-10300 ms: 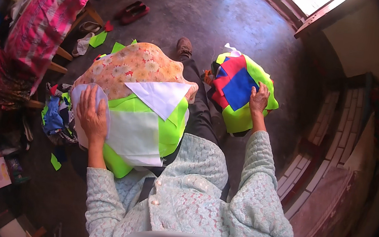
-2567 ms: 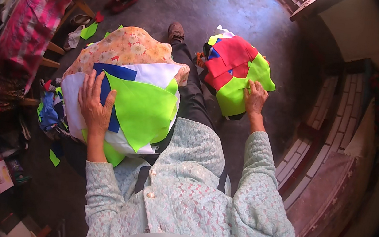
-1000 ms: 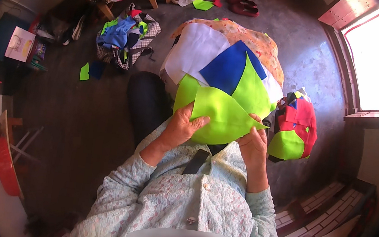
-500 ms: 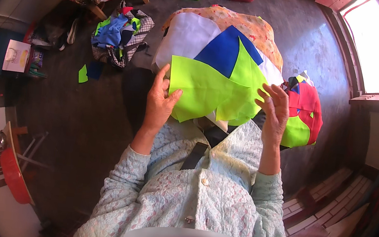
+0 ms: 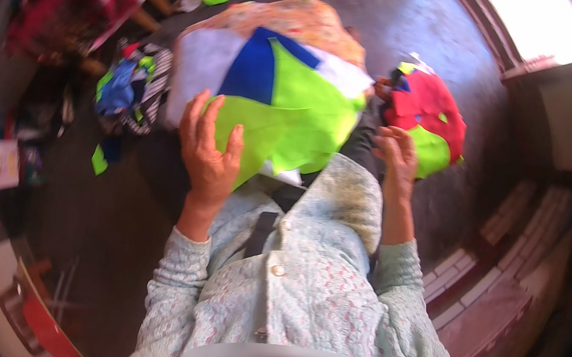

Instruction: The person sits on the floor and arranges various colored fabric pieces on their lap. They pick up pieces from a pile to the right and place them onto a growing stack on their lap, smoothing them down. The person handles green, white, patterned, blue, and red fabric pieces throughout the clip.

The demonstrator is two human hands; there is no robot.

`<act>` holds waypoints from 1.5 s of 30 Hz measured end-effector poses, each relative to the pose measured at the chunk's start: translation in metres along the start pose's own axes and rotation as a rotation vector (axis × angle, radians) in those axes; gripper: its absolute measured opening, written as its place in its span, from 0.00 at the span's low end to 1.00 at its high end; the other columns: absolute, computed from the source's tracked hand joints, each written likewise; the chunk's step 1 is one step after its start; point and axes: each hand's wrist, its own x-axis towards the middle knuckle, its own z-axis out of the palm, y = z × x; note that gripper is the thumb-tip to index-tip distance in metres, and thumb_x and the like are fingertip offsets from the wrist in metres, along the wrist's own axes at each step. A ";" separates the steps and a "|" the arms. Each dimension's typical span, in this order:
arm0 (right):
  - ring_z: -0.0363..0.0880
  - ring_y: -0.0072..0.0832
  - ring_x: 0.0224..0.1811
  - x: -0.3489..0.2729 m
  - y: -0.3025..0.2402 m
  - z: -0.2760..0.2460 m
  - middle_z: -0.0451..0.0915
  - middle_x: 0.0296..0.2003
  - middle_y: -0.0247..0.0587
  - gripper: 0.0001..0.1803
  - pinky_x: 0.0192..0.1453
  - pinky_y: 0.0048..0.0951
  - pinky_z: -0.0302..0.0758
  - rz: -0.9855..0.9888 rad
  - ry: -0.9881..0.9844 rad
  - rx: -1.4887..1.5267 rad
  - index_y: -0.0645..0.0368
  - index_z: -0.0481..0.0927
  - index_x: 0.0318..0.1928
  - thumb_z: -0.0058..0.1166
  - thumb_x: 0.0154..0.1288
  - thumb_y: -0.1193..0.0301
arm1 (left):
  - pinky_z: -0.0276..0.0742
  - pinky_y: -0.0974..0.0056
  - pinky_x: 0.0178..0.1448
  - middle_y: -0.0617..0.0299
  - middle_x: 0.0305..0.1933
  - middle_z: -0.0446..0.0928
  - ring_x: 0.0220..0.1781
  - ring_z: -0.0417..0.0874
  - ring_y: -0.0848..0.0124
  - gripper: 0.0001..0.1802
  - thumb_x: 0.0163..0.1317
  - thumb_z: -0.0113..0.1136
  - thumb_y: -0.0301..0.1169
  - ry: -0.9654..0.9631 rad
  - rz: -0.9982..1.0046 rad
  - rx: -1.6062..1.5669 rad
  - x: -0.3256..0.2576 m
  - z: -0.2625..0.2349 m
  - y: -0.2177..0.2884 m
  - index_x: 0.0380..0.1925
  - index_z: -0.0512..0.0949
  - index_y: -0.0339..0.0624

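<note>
Hands are sitting apart: left hand [image 5: 211, 151] is hovering finger-spread at the near lime piece [image 5: 253, 128], 11 o'clock, contact unclear; right hand [image 5: 397, 153] is hanging half-curled at 2, can't tell if gripping. That piece is overlapping a pointed lime piece [image 5: 297, 83], blue piece [image 5: 250, 71] and white piece [image 5: 204, 61], probably fanned so edges are staying reachable, all looking thin and smooth. Beyond, floral cloth [image 5: 309, 16] is rounding at 12, a red-and-lime bundle [image 5: 427, 103] bulging at 2, crumpled scraps [image 5: 121, 85] slumping at 10.
</note>
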 end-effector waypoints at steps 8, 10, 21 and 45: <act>0.77 0.14 0.38 -0.013 0.030 -0.013 0.79 0.36 0.28 0.07 0.41 0.19 0.74 0.054 0.003 -0.091 0.59 0.77 0.45 0.53 0.68 0.74 | 0.48 0.44 0.73 0.51 0.72 0.58 0.75 0.55 0.53 0.33 0.65 0.54 0.48 -0.227 0.268 0.312 0.035 0.063 0.008 0.65 0.64 0.44; 0.77 0.14 0.38 -0.010 0.040 -0.032 0.80 0.35 0.28 0.07 0.41 0.18 0.74 0.011 0.083 -0.175 0.60 0.78 0.45 0.54 0.67 0.75 | 0.49 0.44 0.73 0.52 0.73 0.58 0.75 0.55 0.55 0.34 0.65 0.51 0.51 -0.263 0.273 0.377 0.032 0.072 0.002 0.66 0.63 0.45; 0.76 0.29 0.42 0.009 0.083 -0.154 0.77 0.42 0.36 0.17 0.50 0.31 0.74 0.033 0.856 -0.121 0.62 0.74 0.50 0.58 0.60 0.77 | 0.49 0.46 0.73 0.53 0.73 0.58 0.75 0.56 0.55 0.33 0.66 0.50 0.50 -0.286 0.266 0.384 0.033 0.072 0.004 0.67 0.62 0.45; 0.65 0.44 0.64 0.030 0.090 -0.140 0.65 0.61 0.51 0.37 0.67 0.42 0.61 -0.204 0.671 -0.881 0.59 0.66 0.61 0.68 0.51 0.65 | 0.50 0.47 0.73 0.54 0.72 0.60 0.74 0.57 0.55 0.32 0.66 0.47 0.48 -0.286 0.238 0.389 0.034 0.072 0.012 0.66 0.63 0.45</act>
